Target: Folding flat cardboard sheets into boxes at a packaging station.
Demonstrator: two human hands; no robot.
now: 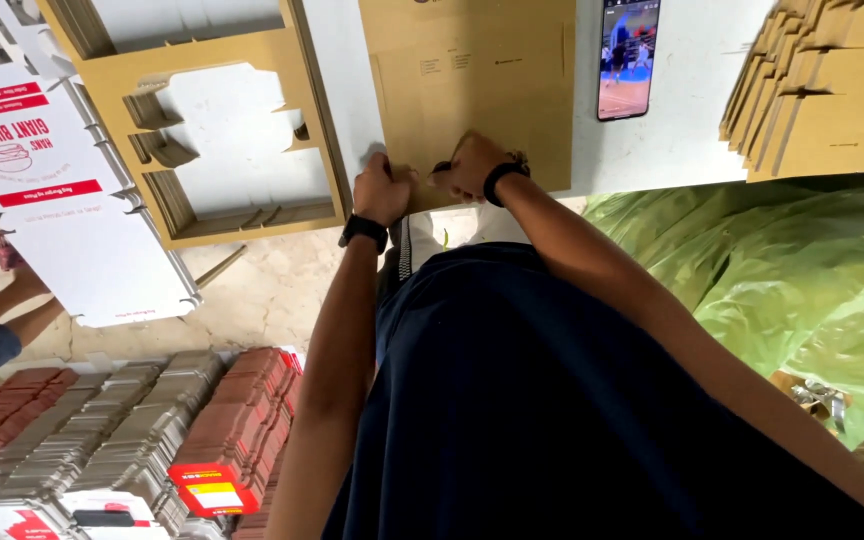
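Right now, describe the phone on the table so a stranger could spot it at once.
Start at the white table, between the flat brown cardboard sheet and the fanned cardboard stack. The phone lies there, a slim dark rectangle. It alone has a lit, colourful screen.

A packaging workshop where boxes are made. At twelve o'clock a flat brown cardboard blank (472, 80) lies on the white table (692, 130); at two o'clock a stack of brown die-cut sheets (832, 90); at ten o'clock leftover cardboard frames (207, 120); at seven o'clock rows of bundled flat cartons (142, 420) cover the floor.
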